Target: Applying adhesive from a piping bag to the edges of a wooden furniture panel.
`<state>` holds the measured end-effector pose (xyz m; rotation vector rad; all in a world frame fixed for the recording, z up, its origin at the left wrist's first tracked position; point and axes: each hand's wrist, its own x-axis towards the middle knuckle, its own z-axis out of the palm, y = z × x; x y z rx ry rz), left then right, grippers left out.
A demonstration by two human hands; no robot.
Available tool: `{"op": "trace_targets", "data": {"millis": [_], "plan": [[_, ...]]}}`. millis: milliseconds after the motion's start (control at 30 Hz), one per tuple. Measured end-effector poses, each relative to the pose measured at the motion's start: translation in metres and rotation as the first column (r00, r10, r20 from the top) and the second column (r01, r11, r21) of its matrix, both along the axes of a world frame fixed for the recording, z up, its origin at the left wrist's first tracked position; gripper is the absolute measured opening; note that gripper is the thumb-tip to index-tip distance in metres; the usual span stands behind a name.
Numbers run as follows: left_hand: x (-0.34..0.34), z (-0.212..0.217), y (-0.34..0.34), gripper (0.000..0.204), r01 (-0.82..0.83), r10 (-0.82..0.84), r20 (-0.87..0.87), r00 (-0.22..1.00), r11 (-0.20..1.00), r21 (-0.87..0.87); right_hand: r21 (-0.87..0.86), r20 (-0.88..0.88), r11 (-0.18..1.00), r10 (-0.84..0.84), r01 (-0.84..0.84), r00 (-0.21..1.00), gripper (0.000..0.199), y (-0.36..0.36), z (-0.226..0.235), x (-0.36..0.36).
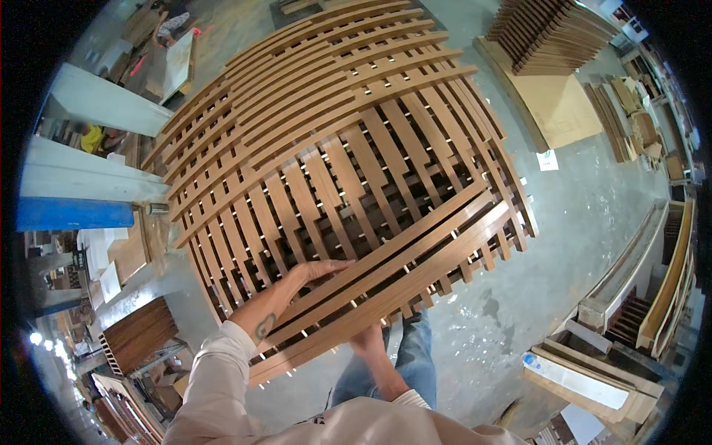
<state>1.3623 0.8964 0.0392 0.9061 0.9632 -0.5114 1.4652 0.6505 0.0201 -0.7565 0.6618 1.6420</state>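
Note:
A large stack of brown wooden slats (pixel 324 170) fills the middle of the view, laid crosswise in layers with small pale pegs along their edges. Over the near slats reaches my left hand (pixel 320 271), fingers curled behind the far edge of a long wooden slat (pixel 386 256). My right hand (pixel 368 343) comes up from below and grips the near edge of the closest wide slat (pixel 400 285); its fingertips are hidden under the wood. Both hands are closed at this near side of the stack.
Another slat stack (pixel 545 33) rests on a board at the far right. Long boards and frames (pixel 601 378) lie at lower right. A pale column (pixel 96 174) with a blue base stands left, near a brown slatted panel (pixel 141 337). People are at work at far left.

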Motion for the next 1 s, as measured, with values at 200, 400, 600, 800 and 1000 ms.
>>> {"op": "trace_targets", "data": {"millis": [200,400,600,800,1000], "plan": [[-0.007,0.006,-0.04,0.071,-0.125,0.121,0.212,0.97,0.992,0.01,0.046,0.089,0.999,-0.001,-0.003,0.996,0.035,-0.024,0.007,0.009],[-0.011,0.04,-0.079,0.075,-0.22,0.217,0.266,0.939,0.975,-0.02,0.149,0.322,0.979,0.085,-0.139,0.943,0.029,-0.056,0.045,0.02],[-0.026,0.101,-0.144,0.075,-0.403,0.447,0.314,0.837,0.894,-0.198,0.033,0.235,0.928,0.354,-0.372,0.905,0.031,-0.08,0.138,0.055],[-0.044,0.184,-0.239,0.086,-0.633,0.624,0.283,0.729,0.771,-0.069,0.017,0.235,0.644,0.741,-0.765,0.629,0.033,-0.089,0.153,0.068],[-0.059,0.229,-0.344,0.087,-0.853,0.808,0.504,0.304,0.467,-0.234,0.135,0.323,0.281,0.894,-0.95,0.31,0.033,-0.092,0.174,0.024]]}}
